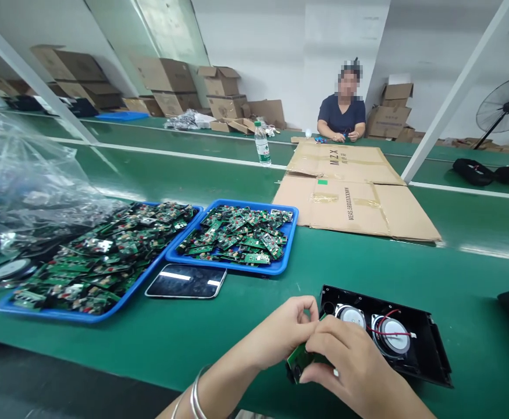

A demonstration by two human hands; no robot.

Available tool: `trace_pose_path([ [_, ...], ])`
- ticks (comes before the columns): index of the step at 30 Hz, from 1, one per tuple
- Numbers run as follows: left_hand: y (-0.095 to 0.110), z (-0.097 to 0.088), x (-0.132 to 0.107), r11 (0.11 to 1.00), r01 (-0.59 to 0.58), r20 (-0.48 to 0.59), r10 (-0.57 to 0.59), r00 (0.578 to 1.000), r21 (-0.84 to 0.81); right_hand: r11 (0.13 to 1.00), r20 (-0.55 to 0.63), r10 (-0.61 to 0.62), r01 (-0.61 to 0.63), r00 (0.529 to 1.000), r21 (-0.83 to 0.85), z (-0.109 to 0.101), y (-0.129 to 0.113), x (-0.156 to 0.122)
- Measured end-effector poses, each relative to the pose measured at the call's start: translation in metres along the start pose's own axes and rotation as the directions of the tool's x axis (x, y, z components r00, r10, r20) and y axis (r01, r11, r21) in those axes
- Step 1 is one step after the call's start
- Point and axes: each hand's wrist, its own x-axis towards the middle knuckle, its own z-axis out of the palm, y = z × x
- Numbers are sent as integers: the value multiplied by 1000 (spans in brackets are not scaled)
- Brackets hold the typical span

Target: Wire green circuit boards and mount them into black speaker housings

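Both of my hands are closed on one green circuit board, tilted in front of the bench edge. My left hand grips its far end with bent fingers, and silver bangles circle that wrist. Across the board's near part lies my right hand, thumb and fingers pinching it. A small white piece shows by the right thumb. Just beyond the hands rests an open black speaker housing, with two round speakers and red wires ending in a white plug. My right hand hides part of the housing.
Two blue trays of circuit boards stand to the left, with a phone before them. Flattened cardboard and a bottle lie farther back. Clear plastic bags cover the far left. A person sits opposite.
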Motion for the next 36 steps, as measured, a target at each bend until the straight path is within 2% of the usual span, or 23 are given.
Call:
trace_pose_path([
  [7,5,-1,-11,993,-5,-31,8,999,116,995,51,-99,99,994,3,-1,-1,6],
  [9,3,0,-12,994,-10,-17,11,1000,105,997,19,-71,70,997,43,0,-1,6],
  [12,-4,1,-13,996,-59,-36,61,997,65,998,-93,11,-5,996,68,-2,0,3],
  [15,-11,-2,-13,990,-138,-139,138,981,3,994,-153,75,-86,985,-70,-9,3,-5],
  [17,-16,-6,-11,980,-166,-184,144,972,-110,976,-199,124,-156,972,-153,-14,6,-14],
  [18,-18,-8,-10,969,-172,-190,138,972,-176,969,-215,178,-209,960,-130,-15,7,-19],
  [20,-23,-12,-7,942,-175,-185,125,975,-285,935,-188,353,-337,916,112,-16,8,-27],
  [21,-25,-14,-6,932,-172,-187,116,975,-320,870,-148,450,-396,880,292,-15,7,-29],
  [22,-28,-15,-5,921,-171,-198,106,974,-350,771,-109,535,-432,838,467,-14,6,-31],
  [24,-31,-16,-4,882,-160,-225,64,972,-442,577,-75,651,-429,755,695,-12,3,-30],
  [25,-32,-16,-4,851,-146,-226,33,974,-505,534,-92,693,-423,715,732,-11,2,-29],
  [27,-34,-14,-5,783,-132,-215,-2,977,-608,545,-133,720,-436,681,716,-8,2,-26],
  [29,-37,-13,-6,778,-161,-217,32,976,-607,571,-144,707,-439,692,693,-6,6,-26],
  [30,-39,-13,-5,798,-194,-231,70,970,-571,559,-128,682,-400,720,726,-4,8,-27],
  [33,-45,-14,-4,860,-272,-281,158,947,-432,414,-20,576,-270,817,869,3,13,-29],
  [34,-46,-14,-5,885,-281,-306,170,937,-371,415,2,543,-270,840,869,5,13,-29],
  [35,-46,-14,-6,914,-283,-328,182,927,-292,477,3,520,-293,854,828,6,12,-28],
  [36,-46,-13,-8,941,-279,-347,201,916,-191,583,-14,512,-335,859,741,7,10,-27],
])
